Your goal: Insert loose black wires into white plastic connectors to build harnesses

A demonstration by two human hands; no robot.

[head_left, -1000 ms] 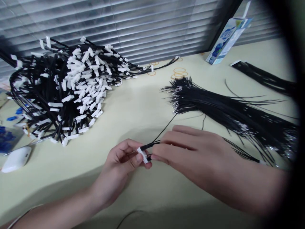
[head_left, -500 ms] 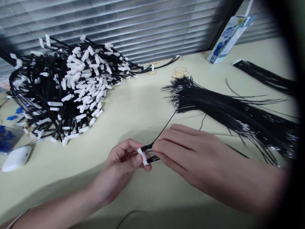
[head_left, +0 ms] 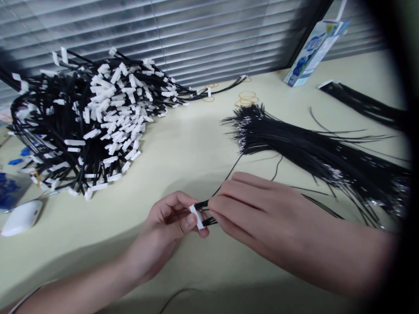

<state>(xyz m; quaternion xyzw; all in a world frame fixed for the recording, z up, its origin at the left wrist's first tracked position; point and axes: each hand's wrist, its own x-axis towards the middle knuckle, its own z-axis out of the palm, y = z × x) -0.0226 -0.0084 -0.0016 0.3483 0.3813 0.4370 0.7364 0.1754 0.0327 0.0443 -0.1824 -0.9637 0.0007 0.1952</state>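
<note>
Between the thumb and fingers of my left hand [head_left: 172, 226] is a white connector housing [head_left: 197, 216], held just above the table. Several black wires [head_left: 209, 221] run out of its right side toward my right hand [head_left: 252, 205]. The fingers of my right hand are pinched together on black wire close to the connector; their tips are partly hidden. One thin wire stretches from behind those fingers up to the large bundle of loose black wires [head_left: 294, 135], which has shiny metal terminals at its ends.
A big heap of finished-looking black cables with white connectors [head_left: 114, 109] fills the back left. Beside it lies a white earphone case [head_left: 22, 217]. Rubber bands [head_left: 247, 98] and a drink carton [head_left: 310, 54] are at the back. Another cable bundle [head_left: 360, 102] lies at right.
My right hand's fingertips have shifted very slightly toward the connector. My left hand keeps its hold on the connector, almost unmoved.
</note>
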